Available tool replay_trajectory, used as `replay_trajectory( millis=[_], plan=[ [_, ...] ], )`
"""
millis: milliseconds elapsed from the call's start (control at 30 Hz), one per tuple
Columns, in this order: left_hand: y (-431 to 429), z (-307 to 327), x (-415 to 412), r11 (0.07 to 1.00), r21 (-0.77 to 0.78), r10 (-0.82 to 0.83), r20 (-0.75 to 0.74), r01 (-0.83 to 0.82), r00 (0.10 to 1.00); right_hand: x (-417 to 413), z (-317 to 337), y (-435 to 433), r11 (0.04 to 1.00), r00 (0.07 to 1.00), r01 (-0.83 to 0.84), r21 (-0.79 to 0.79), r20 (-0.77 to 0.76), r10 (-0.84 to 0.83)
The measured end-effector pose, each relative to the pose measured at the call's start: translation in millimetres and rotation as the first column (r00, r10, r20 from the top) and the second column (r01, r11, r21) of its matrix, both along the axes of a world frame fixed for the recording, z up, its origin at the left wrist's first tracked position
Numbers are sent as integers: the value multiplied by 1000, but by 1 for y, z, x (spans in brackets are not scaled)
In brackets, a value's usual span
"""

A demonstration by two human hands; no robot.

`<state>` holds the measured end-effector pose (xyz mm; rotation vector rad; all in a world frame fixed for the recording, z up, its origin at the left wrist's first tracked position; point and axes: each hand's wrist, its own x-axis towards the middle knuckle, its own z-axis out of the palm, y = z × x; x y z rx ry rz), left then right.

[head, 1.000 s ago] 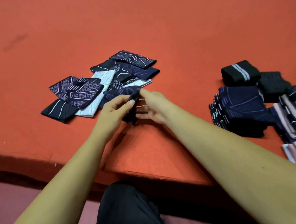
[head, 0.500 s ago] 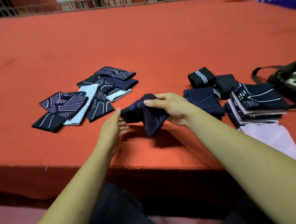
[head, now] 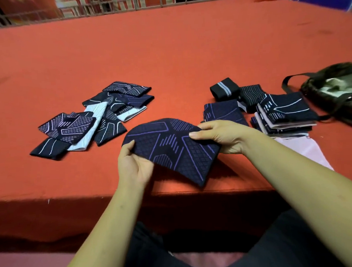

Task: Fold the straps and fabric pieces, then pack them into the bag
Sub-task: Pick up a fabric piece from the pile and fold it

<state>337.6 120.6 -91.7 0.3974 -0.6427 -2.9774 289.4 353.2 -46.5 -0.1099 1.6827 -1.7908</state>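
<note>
On the orange-red cloth-covered table (head: 166, 52), a loose heap of dark navy and white patterned fabric pieces (head: 93, 121) lies at the left, overlapping so that several are partly covered. Just right of it, the left hand (head: 134, 165) pinches the left edge of a dark navy fabric piece with purple lines and a grid weave (head: 172, 150), thumb on top, fingers hidden beneath. The piece is held spread above the table's near edge. The right hand (head: 222, 138) grips its right edge, thumb over the top, fingertips out of sight behind the cloth. Further right sit a rolled black strap with a grey stripe (head: 224, 89), a stack of folded navy and pale pieces (head: 284, 115), and a pale pink cloth (head: 306, 150) partly under the forearm. A dark, blurred bag (head: 336, 90) is cut off at the right edge.
</note>
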Motion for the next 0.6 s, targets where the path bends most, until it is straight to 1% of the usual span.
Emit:
replay_trajectory(
  millis=[67,133,233,300,333,400,467,500,533,567,600],
  plan=[
    [2,-8,5,1000,19,13,14,-14,1000,0,-16,-2,998,997,49,48,57,-52],
    [3,-14,10,999,15,51,53,-52,997,1,-26,-5,995,986,52,86,154,-65],
    [3,-22,14,990,-4,142,118,-142,983,7,-35,-9,992,929,125,29,347,-127],
    [0,-26,15,985,-1,173,145,-175,974,15,-41,-13,985,910,173,-2,383,-159],
    [-1,-27,16,983,-1,180,150,-181,972,18,-44,-15,980,912,201,-6,367,-185],
    [-3,-29,17,982,16,186,139,-190,973,20,-52,-19,956,921,293,-12,271,-279],
    [-3,-29,18,981,31,186,108,-191,977,19,-58,-22,917,905,399,-13,167,-392],
    [-1,-27,19,982,11,188,97,-190,977,18,-61,-24,902,896,431,0,122,-428],
    [1,-28,19,981,-28,193,86,-191,977,19,-63,-24,892,888,452,30,81,-453],
    [3,-30,19,974,-115,202,74,-193,977,20,-66,-25,885,885,460,70,42,-463],
    [4,-33,20,945,-252,232,76,-206,970,22,-67,-25,884,889,454,114,2,-457]
  ],
)
